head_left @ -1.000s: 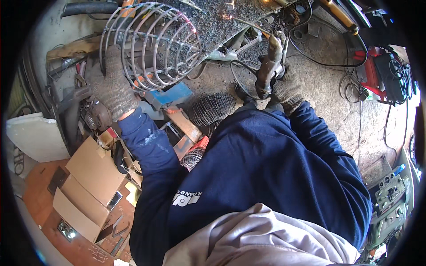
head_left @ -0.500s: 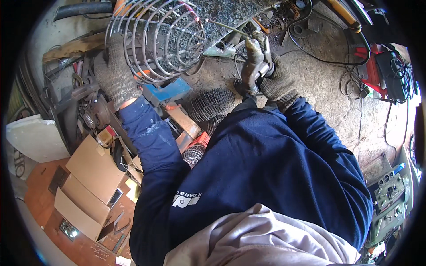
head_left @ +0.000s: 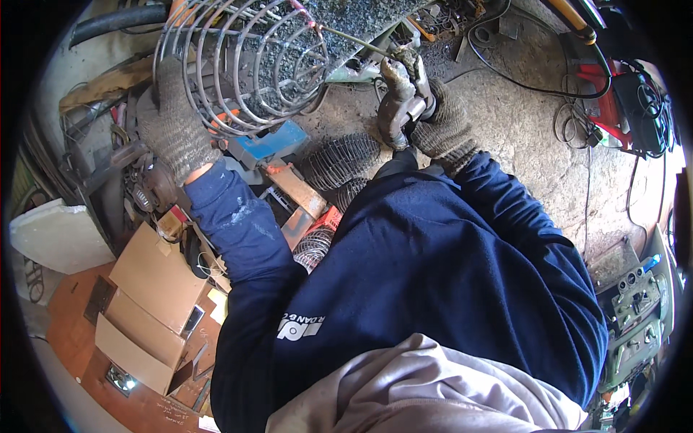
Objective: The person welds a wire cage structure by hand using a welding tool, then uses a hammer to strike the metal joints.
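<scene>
My left hand (head_left: 172, 126), in a grey knit glove, grips the rim of a round wire cage (head_left: 242, 65) made of bent steel rods and holds it up over the bench. My right hand (head_left: 442, 126), also gloved, is closed around a worn welding electrode holder (head_left: 399, 101). A thin electrode rod (head_left: 346, 40) runs from the holder to the cage's upper right edge, where its tip touches a wire. Both forearms are in dark blue sleeves.
Coiled wire springs (head_left: 339, 160) and a blue metal block (head_left: 268, 143) lie below the cage. Cardboard boxes (head_left: 148, 303) sit at lower left, a white slab (head_left: 59, 234) at far left. A red welding machine (head_left: 613, 94) with black cables stands at upper right on the concrete floor.
The wire cage and both hands have shifted up and to the right in view. The electrode holder has come closer to the cage, with the rod now reaching its edge.
</scene>
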Available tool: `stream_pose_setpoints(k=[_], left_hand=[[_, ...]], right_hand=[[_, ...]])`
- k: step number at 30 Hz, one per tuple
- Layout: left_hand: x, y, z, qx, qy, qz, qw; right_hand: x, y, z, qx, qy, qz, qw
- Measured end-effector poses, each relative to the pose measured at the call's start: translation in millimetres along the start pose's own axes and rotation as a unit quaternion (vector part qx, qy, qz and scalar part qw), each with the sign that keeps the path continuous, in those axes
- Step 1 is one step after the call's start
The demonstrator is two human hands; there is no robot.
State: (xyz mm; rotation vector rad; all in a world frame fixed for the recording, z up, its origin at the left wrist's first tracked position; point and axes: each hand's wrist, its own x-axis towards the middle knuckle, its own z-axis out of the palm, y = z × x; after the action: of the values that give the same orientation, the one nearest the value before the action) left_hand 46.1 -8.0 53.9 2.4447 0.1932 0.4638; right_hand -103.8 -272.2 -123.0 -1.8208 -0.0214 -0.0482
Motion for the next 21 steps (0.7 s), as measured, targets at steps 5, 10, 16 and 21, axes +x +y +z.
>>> stream_pose_setpoints(k=[5,10,16,21], left_hand=[[1,-7,-3,0.012,-0.002,0.004,1.000],[2,-10,-2,-0.010,0.008,0.018,1.000],[3,-14,-1,-0.009,0.017,0.024,1.000],[5,-17,-5,-0.031,-0.002,0.014,0.999]], right_hand=[[3,-2,-1,0.015,-0.038,0.042,0.998],[0,11,6,-0.013,-0.033,0.057,0.998],[6,17,7,0.022,-0.076,0.055,0.995],[3,6,8,0.021,-0.038,0.068,0.997]])
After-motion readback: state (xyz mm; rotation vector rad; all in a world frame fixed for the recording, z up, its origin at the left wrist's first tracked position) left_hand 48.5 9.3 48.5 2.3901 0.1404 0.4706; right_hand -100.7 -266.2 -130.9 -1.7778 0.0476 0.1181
